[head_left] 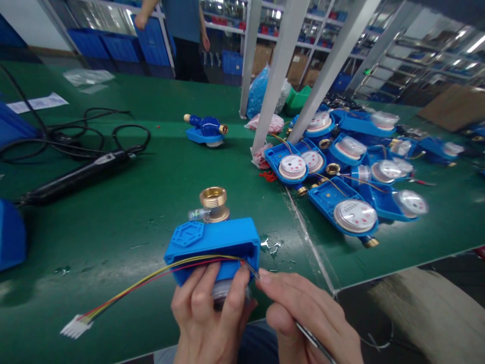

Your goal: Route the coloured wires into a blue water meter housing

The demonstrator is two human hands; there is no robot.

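Note:
My left hand (208, 313) is closed around a blue plastic water meter housing (231, 231), tilted on its side near the table's front edge. Its fingers reach to the open side, over a clear round part (223, 290). In my right hand (306, 313) is a pair of metal tweezers (312, 339), its tip at the right inner corner of the housing where thin wires (151, 278) run in. These red, yellow and dark wires stretch left to a white connector (77, 326). Just behind the housing stands a threaded brass fitting (214, 202), with a small clear tube (197, 215) beside it.
Several blue water meters (356, 215) crowd the right side. One more meter (207, 130) lies farther back. A black electric screwdriver (79, 177) with looped cable is at left. White metal posts (276, 76) rise from the green table (125, 217). A person (184, 30) stands beyond it.

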